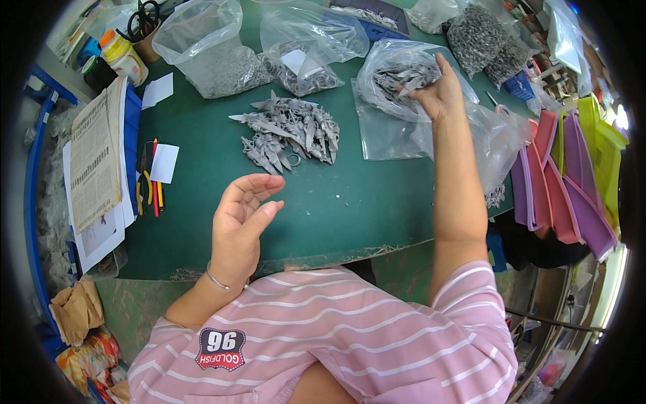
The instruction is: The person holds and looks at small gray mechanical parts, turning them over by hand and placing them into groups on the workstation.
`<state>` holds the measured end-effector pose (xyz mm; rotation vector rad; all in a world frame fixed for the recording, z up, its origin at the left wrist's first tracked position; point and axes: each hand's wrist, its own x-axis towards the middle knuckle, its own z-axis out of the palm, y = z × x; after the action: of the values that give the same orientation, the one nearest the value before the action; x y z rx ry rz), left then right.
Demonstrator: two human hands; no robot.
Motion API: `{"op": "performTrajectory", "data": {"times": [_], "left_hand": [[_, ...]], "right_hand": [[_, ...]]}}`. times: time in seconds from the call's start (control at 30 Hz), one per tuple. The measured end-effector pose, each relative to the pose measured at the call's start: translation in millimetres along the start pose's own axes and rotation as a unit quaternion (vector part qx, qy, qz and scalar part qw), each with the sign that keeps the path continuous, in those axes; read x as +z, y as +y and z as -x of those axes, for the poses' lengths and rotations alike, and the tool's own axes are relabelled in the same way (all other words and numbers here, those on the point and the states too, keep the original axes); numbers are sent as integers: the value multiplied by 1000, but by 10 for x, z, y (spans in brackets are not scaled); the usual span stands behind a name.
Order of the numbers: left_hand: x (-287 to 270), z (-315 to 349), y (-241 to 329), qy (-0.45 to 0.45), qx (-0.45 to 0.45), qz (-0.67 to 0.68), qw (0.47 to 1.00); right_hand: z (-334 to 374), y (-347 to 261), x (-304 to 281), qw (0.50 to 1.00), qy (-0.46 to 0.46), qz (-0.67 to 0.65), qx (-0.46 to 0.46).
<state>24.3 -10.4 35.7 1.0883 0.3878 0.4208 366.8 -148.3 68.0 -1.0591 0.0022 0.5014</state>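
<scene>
A heap of grey, metal-looking small parts [296, 128], many blade-shaped, lies on the green table. My left hand [242, 205] hovers just nearer than that heap, fingers loosely bent and thumb apart, with nothing in it. At the far right, my right hand [437, 94] reaches into the mouth of a clear plastic bag [390, 57]. Its thumb and visible finger are spread, and similar grey pieces [397, 77] lie between and against them. The other fingers are partly hidden. A small grey ring [294, 160] sits at the heap's near edge.
Clear bags of grey parts [232, 74] stand along the back, beside a dark tray [377, 27]. Pliers [144, 187], pens [157, 195] and a white card [165, 163] lie at left. Coloured plastic bins [565, 175] crowd the right edge. Scissors [141, 20] stand far left.
</scene>
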Motion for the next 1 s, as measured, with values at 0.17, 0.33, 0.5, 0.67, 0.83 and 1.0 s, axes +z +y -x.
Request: {"op": "performTrajectory", "data": {"times": [0.17,0.33,0.5,0.67,0.83,1.0], "left_hand": [[-214,-17,-10,38,-1,-16,999],[-444,-202,-175,49,33,-176,983],[-571,-484,-68,32,116,-428,896],[-569,-1130,-158,-10,250,-522,815],[-373,-1778,-389,-50,241,-593,767],[-421,-1436,-549,-25,248,-604,757]], "right_hand": [[-129,-91,-481,869,37,489,-72],[-10,73,-921,427,-53,864,-260],[168,-202,-420,360,44,778,-513],[626,704,296,651,-107,648,-381],[486,1591,374,641,-116,702,-287],[856,1632,211,703,-143,607,-342]]}}
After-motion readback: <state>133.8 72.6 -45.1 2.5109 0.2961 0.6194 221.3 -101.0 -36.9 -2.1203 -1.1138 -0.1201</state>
